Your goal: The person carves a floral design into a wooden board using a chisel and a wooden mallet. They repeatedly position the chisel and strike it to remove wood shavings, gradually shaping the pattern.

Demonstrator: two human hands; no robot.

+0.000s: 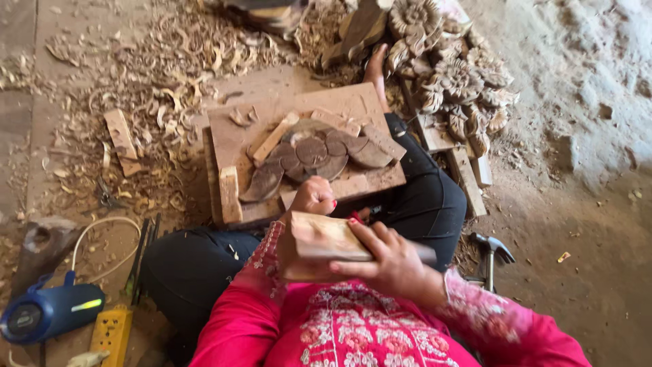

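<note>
Head view: mallet (319,248) under right hand (390,261)

A bare earthen floor (584,224) fills the right of the frame, lit by flat daylight. Curled wood shavings (170,61) carpet the upper left around a loose wood offcut (122,141). Carved wooden flowers (451,75) are heaped at the upper centre-right. A blue portable speaker (51,311) and a yellow power strip (112,333) lie at lower left; a hammer (490,255) rests lower right.

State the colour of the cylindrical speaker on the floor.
Blue speaker with dark ends, shown in the head view.
</note>
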